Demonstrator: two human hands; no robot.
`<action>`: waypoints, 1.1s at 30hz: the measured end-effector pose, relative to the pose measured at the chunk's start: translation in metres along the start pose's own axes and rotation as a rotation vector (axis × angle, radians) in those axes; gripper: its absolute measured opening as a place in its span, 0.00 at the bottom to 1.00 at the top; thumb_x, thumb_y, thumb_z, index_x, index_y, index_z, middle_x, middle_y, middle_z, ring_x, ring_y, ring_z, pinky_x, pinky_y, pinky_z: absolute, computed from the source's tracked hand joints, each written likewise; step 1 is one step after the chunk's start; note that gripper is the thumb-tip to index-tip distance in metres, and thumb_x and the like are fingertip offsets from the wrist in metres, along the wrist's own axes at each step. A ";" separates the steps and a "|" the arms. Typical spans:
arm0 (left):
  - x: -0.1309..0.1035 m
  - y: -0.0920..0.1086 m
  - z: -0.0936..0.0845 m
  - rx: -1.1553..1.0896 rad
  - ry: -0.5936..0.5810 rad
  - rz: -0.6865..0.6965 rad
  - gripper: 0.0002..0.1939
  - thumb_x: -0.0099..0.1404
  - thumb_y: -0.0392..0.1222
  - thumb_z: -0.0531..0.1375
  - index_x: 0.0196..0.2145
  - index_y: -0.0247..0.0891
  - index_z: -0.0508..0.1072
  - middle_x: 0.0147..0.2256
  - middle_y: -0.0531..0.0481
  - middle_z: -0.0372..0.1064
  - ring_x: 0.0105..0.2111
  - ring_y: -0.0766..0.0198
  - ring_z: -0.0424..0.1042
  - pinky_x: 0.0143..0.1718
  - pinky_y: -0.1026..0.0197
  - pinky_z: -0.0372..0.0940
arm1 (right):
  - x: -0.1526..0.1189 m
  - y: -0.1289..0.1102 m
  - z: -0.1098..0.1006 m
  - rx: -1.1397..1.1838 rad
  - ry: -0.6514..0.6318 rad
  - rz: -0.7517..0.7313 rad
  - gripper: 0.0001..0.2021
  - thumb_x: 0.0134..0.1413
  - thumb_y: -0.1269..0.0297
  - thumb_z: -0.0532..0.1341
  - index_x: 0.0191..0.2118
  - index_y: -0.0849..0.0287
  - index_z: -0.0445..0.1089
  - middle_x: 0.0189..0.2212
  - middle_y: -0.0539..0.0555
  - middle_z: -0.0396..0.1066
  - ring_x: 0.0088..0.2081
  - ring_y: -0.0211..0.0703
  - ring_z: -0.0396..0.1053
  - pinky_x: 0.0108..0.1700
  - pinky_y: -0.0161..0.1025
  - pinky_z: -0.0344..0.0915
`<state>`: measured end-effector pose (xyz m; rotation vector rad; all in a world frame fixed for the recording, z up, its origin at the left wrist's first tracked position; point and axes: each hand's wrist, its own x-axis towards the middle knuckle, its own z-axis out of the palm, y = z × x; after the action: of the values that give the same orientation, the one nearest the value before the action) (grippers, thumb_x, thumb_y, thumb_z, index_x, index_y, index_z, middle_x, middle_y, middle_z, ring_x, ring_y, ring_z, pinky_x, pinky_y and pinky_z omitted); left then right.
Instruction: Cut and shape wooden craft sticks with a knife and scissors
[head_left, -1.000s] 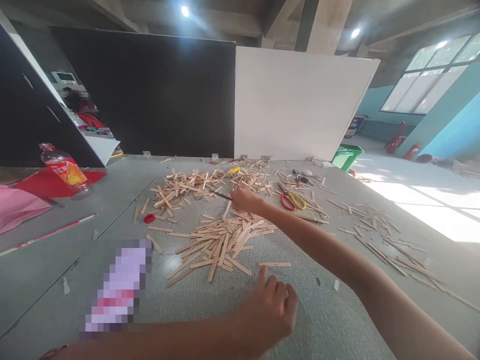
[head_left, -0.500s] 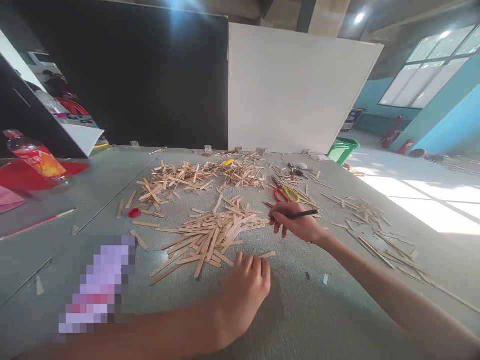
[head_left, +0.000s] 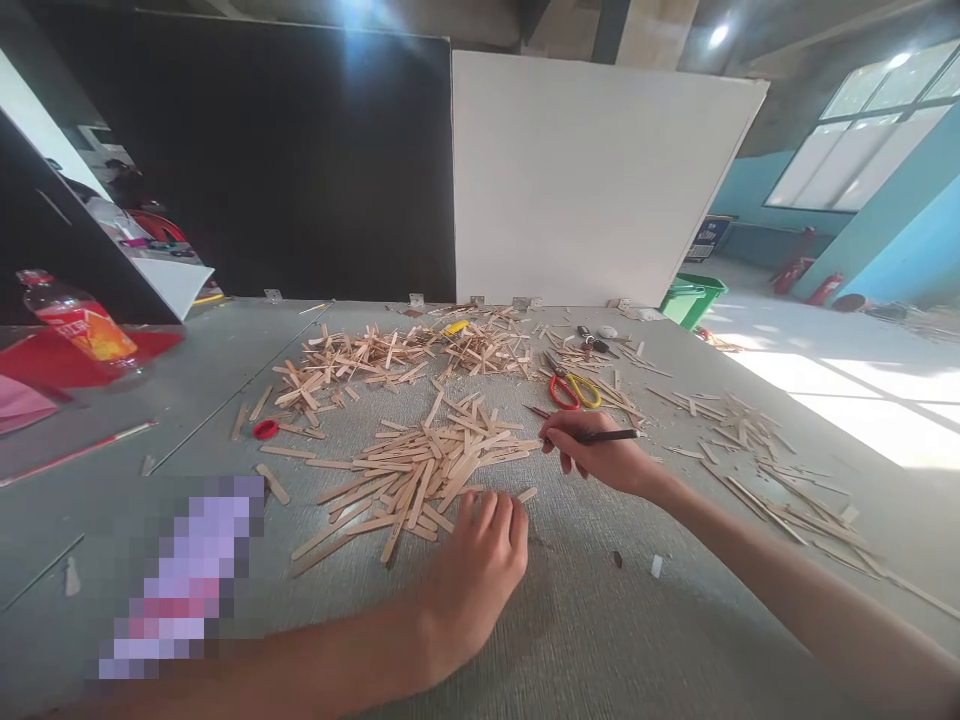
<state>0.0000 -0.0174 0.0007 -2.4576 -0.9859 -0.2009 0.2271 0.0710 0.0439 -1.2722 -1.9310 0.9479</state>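
Note:
My left hand [head_left: 484, 555] rests low at the near right edge of a loose pile of wooden craft sticks [head_left: 420, 470]. Its fingers are curled down on a craft stick [head_left: 529, 494], whose end pokes out past the knuckles; the fingertips are hidden. Just right of the pile, my right hand [head_left: 592, 450] is closed around a slim black pen [head_left: 611, 436], held in a writing grip with its back end pointing right. The pen's tip is too small to make out. Beyond that hand lie scissors [head_left: 574, 390] with one red and one yellow handle.
More craft sticks [head_left: 360, 350] are heaped at the back, with a yellow object [head_left: 455, 327] on top. Thin strips [head_left: 802, 510] lie right. A red ring [head_left: 265, 430], a drink bottle [head_left: 86, 330] and a blurred purple item [head_left: 195, 560] are left. Black and white panels [head_left: 585, 180] border the back.
My left hand has shifted slightly away from me, toward the pile, and the craft stick end has moved with it. The right hand keeps the pen in nearly the same place.

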 end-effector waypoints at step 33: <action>0.007 -0.015 0.010 -0.037 0.032 -0.072 0.12 0.60 0.20 0.59 0.37 0.32 0.74 0.32 0.45 0.70 0.33 0.52 0.73 0.38 0.49 0.69 | -0.002 0.016 0.004 -0.617 -0.167 -0.369 0.18 0.76 0.56 0.50 0.53 0.57 0.75 0.35 0.57 0.77 0.33 0.44 0.72 0.34 0.38 0.58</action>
<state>-0.0050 0.0013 -0.0007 -2.4457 -1.0667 -0.2840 0.2321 0.0728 0.0278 -1.1008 -2.5948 0.2785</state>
